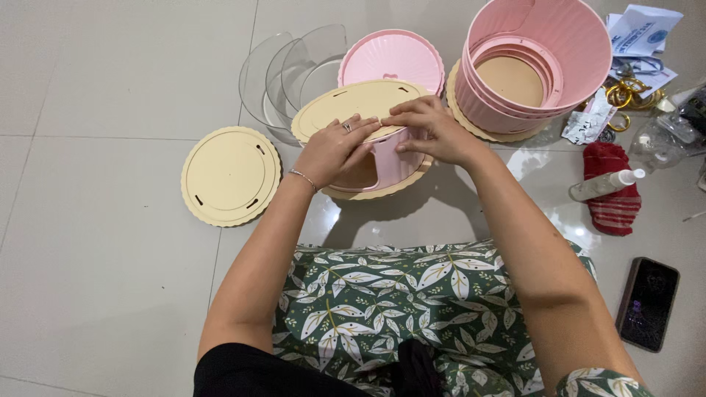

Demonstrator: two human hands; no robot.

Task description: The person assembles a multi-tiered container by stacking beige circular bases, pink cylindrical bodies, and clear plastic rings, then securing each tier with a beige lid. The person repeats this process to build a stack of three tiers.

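- Head view: the left hand point(334, 149) is resting on the near edge of the cream round plate point(353, 106), fingers curled down over the rim and pressing it.
- The right hand point(430, 129) is lying just beside the left, fingers extended flat and gripping the same rim.
- The cream round plate is sitting tilted on top of the pink tier body point(393, 158), which is standing on a cream base point(382, 190) on the floor directly ahead of the knees.
- A second cream disc point(230, 175) is lying flat to the left, apart.
- Clear curved panels point(294, 73) are standing behind.
- Stacked pink tubs point(537, 66) are sitting at the right rear.
- A dark phone point(647, 303) is lying at the right.
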